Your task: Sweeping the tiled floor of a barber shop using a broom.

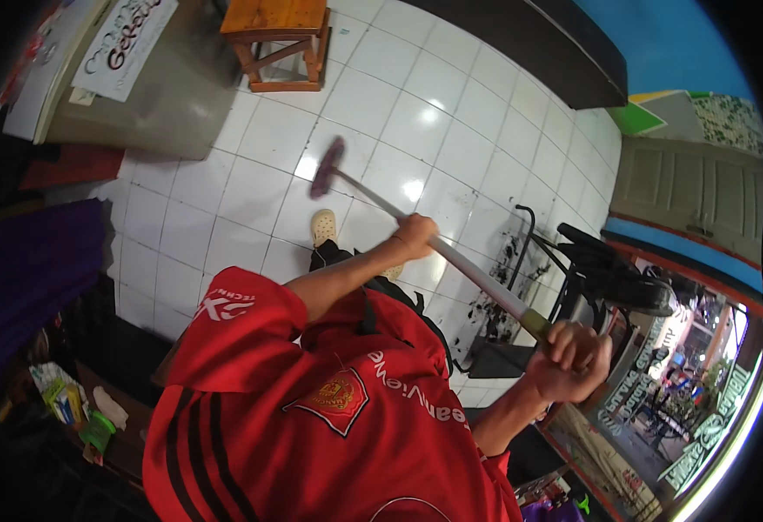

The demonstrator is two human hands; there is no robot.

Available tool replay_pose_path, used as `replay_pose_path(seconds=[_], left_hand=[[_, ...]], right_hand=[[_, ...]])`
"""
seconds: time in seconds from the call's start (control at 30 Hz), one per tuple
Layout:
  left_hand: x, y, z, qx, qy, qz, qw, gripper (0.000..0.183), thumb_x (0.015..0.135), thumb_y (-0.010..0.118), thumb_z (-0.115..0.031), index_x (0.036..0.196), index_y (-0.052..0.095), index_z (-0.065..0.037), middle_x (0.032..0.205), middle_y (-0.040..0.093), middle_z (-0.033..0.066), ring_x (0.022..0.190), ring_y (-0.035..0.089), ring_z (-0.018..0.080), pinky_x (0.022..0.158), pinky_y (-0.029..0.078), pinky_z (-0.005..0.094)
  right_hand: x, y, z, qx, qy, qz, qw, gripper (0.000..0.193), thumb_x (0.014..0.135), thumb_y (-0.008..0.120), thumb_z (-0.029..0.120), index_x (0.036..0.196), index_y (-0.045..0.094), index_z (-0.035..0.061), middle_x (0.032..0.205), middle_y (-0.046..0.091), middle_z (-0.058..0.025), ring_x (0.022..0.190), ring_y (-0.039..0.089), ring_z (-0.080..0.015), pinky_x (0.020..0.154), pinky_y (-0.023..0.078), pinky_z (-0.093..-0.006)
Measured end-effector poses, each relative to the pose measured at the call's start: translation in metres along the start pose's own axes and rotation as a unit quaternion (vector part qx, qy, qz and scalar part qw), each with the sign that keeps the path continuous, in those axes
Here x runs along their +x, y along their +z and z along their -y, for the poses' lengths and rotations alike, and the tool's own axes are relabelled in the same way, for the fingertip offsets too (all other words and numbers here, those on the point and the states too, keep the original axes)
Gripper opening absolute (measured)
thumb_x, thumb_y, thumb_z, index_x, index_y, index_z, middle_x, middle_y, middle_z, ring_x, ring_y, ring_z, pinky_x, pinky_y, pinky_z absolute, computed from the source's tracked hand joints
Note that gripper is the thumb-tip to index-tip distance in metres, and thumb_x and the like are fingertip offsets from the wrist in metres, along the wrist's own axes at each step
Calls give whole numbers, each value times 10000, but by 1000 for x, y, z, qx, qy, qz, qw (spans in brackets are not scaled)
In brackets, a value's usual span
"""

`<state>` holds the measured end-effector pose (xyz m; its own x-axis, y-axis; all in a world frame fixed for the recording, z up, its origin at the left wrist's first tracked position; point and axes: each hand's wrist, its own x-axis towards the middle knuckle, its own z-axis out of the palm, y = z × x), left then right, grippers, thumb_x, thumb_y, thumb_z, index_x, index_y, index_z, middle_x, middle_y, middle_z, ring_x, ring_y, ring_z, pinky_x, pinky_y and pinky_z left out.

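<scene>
To sweep well, the purple bristle head (pixel 327 168) should probably stay flat on the white tile floor (pixel 247 193), with short, light strokes around the dark, hair-like clippings (pixel 496 324) at right. The long-handled broom (pixel 477 275) slants from far left to near right; the left hand (pixel 416 237) wraps its fingers around mid-handle, the right hand (pixel 568 361) curls its fingers closed around the near end.

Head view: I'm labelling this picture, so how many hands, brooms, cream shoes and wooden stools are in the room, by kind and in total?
Left hand and right hand: 2
Broom: 1
Cream shoes: 2, one partly hidden
Wooden stool: 1
Total: 6
</scene>
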<state>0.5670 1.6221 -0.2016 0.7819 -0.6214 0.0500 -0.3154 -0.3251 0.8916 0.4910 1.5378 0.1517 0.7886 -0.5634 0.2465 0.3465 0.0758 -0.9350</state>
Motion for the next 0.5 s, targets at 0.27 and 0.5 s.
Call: replay_pose_path(seconds=[0.27, 0.5], left_hand=[[67, 32, -52, -125, 138, 82, 979, 209, 707, 607, -195, 568, 536, -57, 632, 581, 156, 644, 556, 384, 618, 452, 471], [43, -34, -128, -108, 148, 112, 977, 157, 672, 622, -193, 579, 571, -77, 604, 580, 137, 605, 572, 360, 609, 477, 441]], right_hand=[[-23, 54, 3, -292, -91, 131, 943, 254, 704, 670, 99, 572, 464, 33, 498, 489, -48, 417, 466, -170, 458, 397, -296], [16, 51, 89, -50, -232, 322, 917, 395, 830, 568, 443, 623, 443, 130, 544, 450, 16, 498, 470, -131, 473, 377, -280]])
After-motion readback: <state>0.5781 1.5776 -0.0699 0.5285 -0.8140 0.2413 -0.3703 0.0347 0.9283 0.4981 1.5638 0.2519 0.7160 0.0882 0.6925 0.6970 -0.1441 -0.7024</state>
